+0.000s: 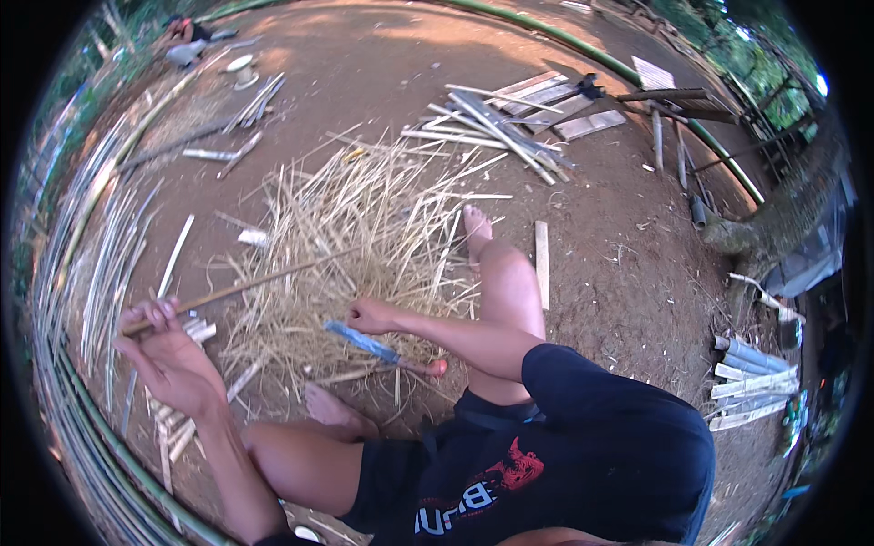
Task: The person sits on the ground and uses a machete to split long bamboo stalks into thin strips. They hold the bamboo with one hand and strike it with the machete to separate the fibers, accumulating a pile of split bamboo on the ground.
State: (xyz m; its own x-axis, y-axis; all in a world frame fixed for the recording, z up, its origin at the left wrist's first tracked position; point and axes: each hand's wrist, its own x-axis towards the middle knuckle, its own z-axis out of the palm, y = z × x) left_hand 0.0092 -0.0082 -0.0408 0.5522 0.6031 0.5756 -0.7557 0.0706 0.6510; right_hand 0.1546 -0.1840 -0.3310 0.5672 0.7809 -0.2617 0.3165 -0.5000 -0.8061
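My left hand [177, 364] is raised at the left, palm up. Its fingers close around one end of a thin bamboo strip [259, 280], which slants up and right over a heap of shavings [364, 209]. My right hand [371, 316] is closed in front of my knees; whatever its fingers hold, if anything, is hidden. Just below it is a knife [364, 342] with a bluish blade and a brown handle ending in red-orange. The blade's far end lies close to the right hand, and the handle points toward my thigh.
Long bamboo strips [86, 273] line the left side. Split pieces [496, 127] and boards [546, 96] lie ahead. A flat slat [543, 264] rests beside my right foot [476, 232]. Cut bamboo [756, 382] is stacked at the right, near a tree trunk [774, 218]. A person [187, 32] is far left.
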